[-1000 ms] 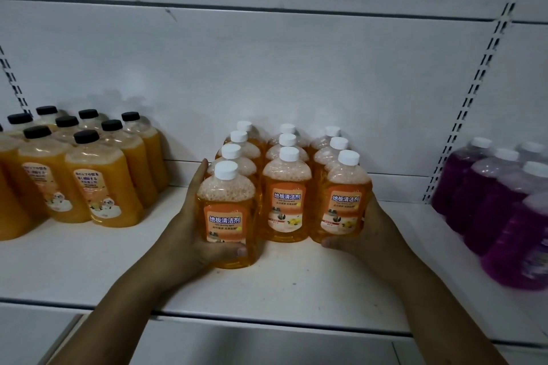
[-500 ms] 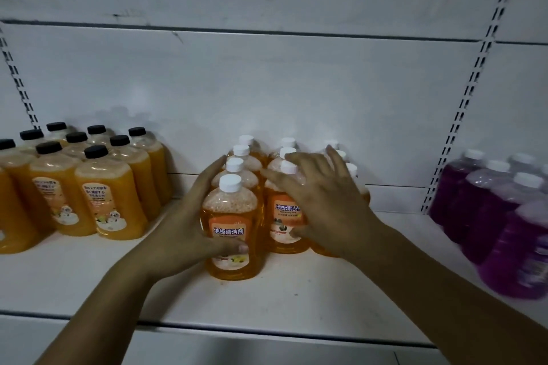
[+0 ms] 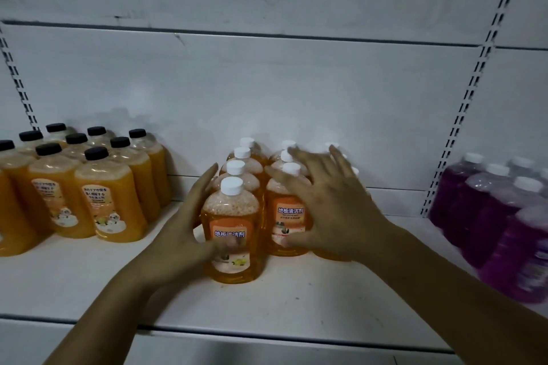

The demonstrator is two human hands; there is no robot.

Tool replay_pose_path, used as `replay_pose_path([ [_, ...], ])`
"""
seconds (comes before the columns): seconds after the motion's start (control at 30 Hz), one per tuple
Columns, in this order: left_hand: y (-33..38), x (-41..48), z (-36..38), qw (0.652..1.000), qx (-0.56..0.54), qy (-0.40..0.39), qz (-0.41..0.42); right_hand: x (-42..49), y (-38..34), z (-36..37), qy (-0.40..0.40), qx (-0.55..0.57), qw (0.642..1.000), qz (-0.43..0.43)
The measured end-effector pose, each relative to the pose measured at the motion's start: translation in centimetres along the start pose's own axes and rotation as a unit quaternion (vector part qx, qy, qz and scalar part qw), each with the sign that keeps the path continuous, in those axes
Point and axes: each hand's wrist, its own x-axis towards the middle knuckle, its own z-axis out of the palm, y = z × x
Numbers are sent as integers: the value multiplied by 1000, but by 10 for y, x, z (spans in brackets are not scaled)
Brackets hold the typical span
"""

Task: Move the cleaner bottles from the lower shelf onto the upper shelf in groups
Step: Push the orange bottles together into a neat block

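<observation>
Front orange bottle [image 3: 231,210] clasped in left hand [image 3: 178,241], thumb across label [image 3: 229,235]; right hand [image 3: 332,210] spread wide and flat over neighbouring bottles [image 3: 283,201] on white shelf [image 3: 296,305]

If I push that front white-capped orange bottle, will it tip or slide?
The front bottle looks nearly full, so probably heavy for its size. Tall and narrow, it may tip if pushed high; low down, it likely slides on the smooth shelf.
</observation>
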Motion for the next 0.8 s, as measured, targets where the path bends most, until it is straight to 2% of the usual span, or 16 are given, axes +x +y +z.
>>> replay_pose_path([
  [0.07, 8, 10, -6, 999, -29, 40, -11, 1, 18, -14, 53, 107, 990, 70],
  [0.13, 13, 28, -12, 993, -62, 82, -50, 3, 42, -20, 151, 246, 942, 170],
  [0.2, 17, 50, -13, 986, -93, 90, -101, 7, 66, -10, 183, 374, 860, 293],
  [0.3, 22, 74, -7, 972, -163, 71, -153, 6, 76, 23, 117, 573, 693, 422],
  [0.37, 21, 84, 0, 965, -196, 69, -163, 0, 70, 38, 105, 661, 604, 432],
  [0.47, 11, 89, 3, 951, -245, 52, -181, -11, 61, 44, 109, 736, 525, 414],
  [0.63, 5, 87, 3, 944, -269, 43, -187, -22, 60, 60, 68, 790, 477, 381],
  [0.8, 15, 85, 10, 943, -242, 86, -212, -22, 60, 66, 56, 802, 464, 372],
])
